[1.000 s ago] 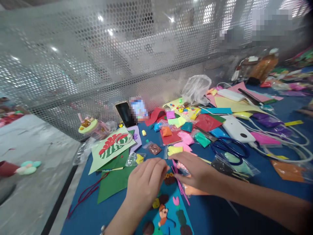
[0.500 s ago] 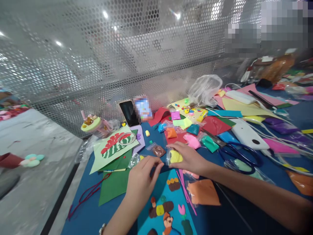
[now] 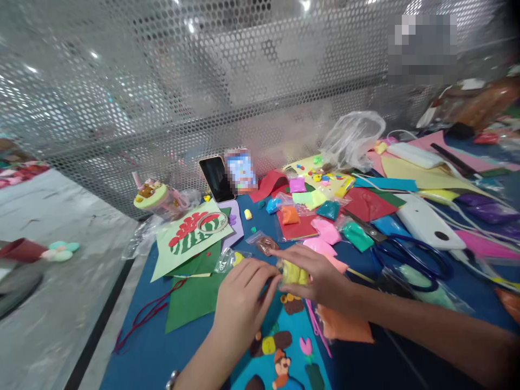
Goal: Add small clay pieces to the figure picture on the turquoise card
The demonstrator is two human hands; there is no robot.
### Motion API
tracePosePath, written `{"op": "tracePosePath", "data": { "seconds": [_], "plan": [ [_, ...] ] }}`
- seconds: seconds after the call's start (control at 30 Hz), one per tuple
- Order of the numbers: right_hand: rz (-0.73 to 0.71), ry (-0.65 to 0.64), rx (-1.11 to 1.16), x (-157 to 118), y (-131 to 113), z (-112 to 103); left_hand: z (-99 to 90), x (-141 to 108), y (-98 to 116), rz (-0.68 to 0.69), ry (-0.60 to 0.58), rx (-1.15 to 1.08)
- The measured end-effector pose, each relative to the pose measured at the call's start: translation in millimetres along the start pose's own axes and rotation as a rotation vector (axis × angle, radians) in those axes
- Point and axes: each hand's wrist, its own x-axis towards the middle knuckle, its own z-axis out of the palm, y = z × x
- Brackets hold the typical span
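Note:
My right hand (image 3: 320, 273) is closed around a small clear bag of yellow modelling clay (image 3: 296, 273), with thumb and fingers on either side of it. At the bag's left edge, my left hand (image 3: 246, 292) pinches with thumb and forefinger together; its fingertips partly hide what is between them. Below both hands lies a blue sheet (image 3: 298, 346) bearing clay figures: a capped character (image 3: 281, 364), brown blocks with a yellow one (image 3: 268, 345), and a pink tulip (image 3: 306, 345). A bag of brown clay (image 3: 266, 245) rests just beyond my fingers.
Blue-handled scissors (image 3: 406, 260), a white power bank (image 3: 428, 222) and cables lie to the right. Clay packets, including an orange one (image 3: 345, 324), are scattered about. A watermelon picture (image 3: 193, 233), a phone (image 3: 218, 179) and a lidded cup (image 3: 152, 197) stand or lie left, before a perforated metal panel (image 3: 182, 103).
My right hand has lifted the yellow clay bag slightly and drawn it nearer. My left fingertips, apart from the bag before, now meet its edge. The view has shifted a little.

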Motion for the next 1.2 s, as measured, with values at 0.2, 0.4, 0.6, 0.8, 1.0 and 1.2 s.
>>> {"op": "tracePosePath", "data": {
  "seconds": [0.2,0.4,0.6,0.8,1.0,1.2],
  "plan": [
    [-0.055,-0.035,-0.093,-4.7,1.6,6.7,4.3,-5.3,0.7,-0.041,-0.034,0.08],
    [0.013,-0.008,-0.078,-4.7,0.6,1.4,2.9,-7.5,8.2,-0.089,-0.121,0.015],
    [-0.034,-0.292,-0.044,10.4,-3.7,-33.0,2.0,-5.5,0.9,-0.072,-0.112,-0.052],
    [0.049,-0.379,-0.403,-0.3,18.5,-72.9,13.8,-1.8,-28.9,-0.194,-0.047,-0.096],
    [0.08,-0.433,-0.364,-43.2,23.4,-93.2,17.3,-1.2,-46.3,-0.25,0.003,0.278],
    [0.181,-0.406,-0.431,-41.0,9.3,-102.0,44.9,32.1,-30.4,0.116,-0.215,0.459]
  ]
}}
